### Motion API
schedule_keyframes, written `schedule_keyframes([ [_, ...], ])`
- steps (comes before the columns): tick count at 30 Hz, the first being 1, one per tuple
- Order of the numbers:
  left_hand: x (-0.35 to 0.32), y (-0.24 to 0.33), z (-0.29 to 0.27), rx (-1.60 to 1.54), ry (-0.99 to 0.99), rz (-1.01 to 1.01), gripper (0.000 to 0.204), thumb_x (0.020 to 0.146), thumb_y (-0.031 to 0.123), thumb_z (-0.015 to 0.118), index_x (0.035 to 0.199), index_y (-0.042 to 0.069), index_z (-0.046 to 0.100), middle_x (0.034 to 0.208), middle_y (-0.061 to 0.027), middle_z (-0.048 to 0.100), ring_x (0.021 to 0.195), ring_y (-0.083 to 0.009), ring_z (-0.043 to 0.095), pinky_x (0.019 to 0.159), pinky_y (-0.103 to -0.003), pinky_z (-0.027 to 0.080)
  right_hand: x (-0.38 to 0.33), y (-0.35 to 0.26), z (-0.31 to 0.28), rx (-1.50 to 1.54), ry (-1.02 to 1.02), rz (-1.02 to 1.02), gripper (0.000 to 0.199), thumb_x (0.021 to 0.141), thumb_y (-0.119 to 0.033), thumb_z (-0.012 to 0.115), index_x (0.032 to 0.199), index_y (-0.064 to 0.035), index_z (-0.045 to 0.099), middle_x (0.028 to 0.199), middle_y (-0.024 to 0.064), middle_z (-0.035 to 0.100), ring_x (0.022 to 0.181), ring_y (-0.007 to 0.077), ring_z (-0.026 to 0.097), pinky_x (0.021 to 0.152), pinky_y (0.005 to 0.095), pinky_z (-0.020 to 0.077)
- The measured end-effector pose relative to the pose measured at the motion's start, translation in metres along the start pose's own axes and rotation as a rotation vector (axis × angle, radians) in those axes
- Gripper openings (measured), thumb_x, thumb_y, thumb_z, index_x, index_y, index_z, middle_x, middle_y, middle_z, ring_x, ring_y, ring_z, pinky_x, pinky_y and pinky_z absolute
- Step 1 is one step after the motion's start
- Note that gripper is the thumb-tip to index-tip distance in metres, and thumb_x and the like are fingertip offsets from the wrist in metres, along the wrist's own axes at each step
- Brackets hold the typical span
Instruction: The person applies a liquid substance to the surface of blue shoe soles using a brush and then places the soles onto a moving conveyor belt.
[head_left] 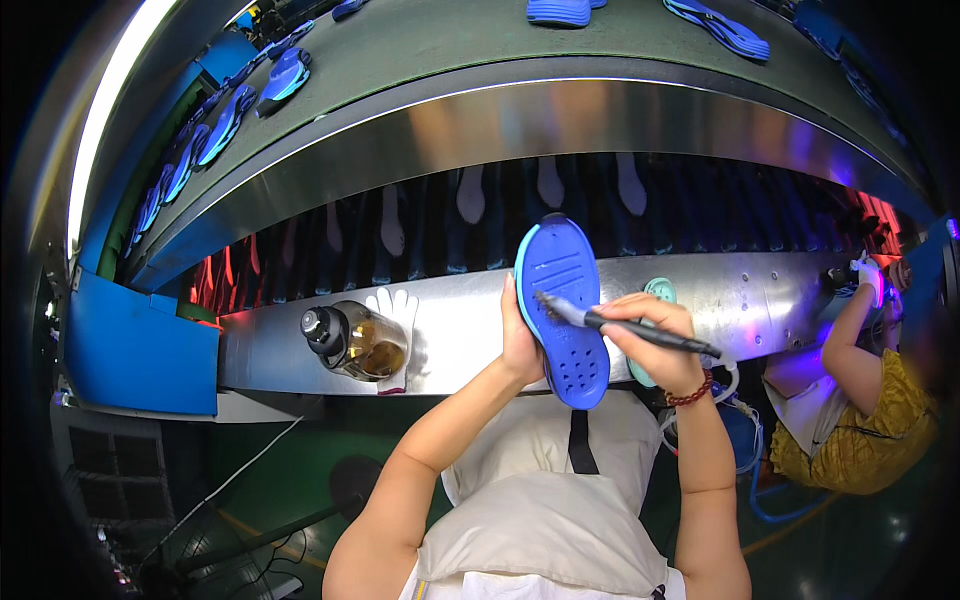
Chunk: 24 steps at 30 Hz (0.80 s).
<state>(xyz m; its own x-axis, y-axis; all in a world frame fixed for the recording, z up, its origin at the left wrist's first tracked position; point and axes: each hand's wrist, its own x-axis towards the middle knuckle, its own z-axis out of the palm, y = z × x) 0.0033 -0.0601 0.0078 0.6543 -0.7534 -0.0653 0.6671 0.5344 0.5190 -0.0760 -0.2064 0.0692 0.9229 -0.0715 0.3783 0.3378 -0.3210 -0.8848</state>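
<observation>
My left hand (521, 348) grips the left edge of a blue shoe sole (563, 258), which is held up in front of my apron. Ridges run across the sole's upper part and small holes dot its lower part. In my right hand (657, 342) is a brush (690, 345) with a black handle. Its bristle tip meets the middle of the sole's face. Partly hidden behind my right hand, a green sole (660, 290) lies on the metal ledge (455, 330).
A bottle of brownish liquid (365, 345) stands left on the ledge beside a white glove (400, 308). Beyond, dark slots hold several pale soles (471, 195). A green conveyor (430, 40) carries blue soles (284, 80) above. A person in a mustard garment (850, 440) works at right.
</observation>
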Motion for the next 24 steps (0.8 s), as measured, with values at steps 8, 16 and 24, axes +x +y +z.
schedule_keyframes([
  [8, 0.007, 0.006, 0.000, -0.044, -0.056, 0.151, 0.096, 0.071, 0.078, 0.007, 0.110, 0.000, 0.047, 0.088, -0.0196, 0.058, 0.076, -0.0282, 0.059, 0.069, -0.039, 0.049, -0.011, -0.006, 0.000, -0.054, -0.097, -0.117, 0.020, 0.065, 0.002, 0.068, 0.084, 0.0002, 0.064, 0.086, 0.0108, 0.065, 0.083, 0.0223, 0.063, 0.078, 0.0312, 0.0465],
  [16, 0.007, 0.028, 0.009, -0.165, -0.065, 0.255, 0.097, 0.069, 0.080, 0.009, 0.108, 0.001, 0.048, 0.086, -0.0198, 0.057, 0.073, -0.0303, 0.058, 0.067, -0.041, 0.048, -0.014, -0.007, -0.007, -0.054, -0.045, -0.101, 0.018, 0.066, 0.003, 0.067, 0.084, 0.0008, 0.065, 0.087, 0.0122, 0.065, 0.086, 0.0240, 0.062, 0.080, 0.0322, 0.0469],
  [24, 0.006, 0.042, 0.019, -0.117, -0.025, 0.225, 0.096, 0.070, 0.079, 0.007, 0.108, 0.001, 0.048, 0.085, -0.0188, 0.057, 0.072, -0.0290, 0.058, 0.067, -0.040, 0.048, -0.023, -0.002, -0.016, 0.150, -0.135, 0.071, 0.023, 0.064, 0.004, 0.069, 0.087, 0.0014, 0.065, 0.088, 0.0134, 0.065, 0.089, 0.0246, 0.061, 0.081, 0.0330, 0.0466],
])
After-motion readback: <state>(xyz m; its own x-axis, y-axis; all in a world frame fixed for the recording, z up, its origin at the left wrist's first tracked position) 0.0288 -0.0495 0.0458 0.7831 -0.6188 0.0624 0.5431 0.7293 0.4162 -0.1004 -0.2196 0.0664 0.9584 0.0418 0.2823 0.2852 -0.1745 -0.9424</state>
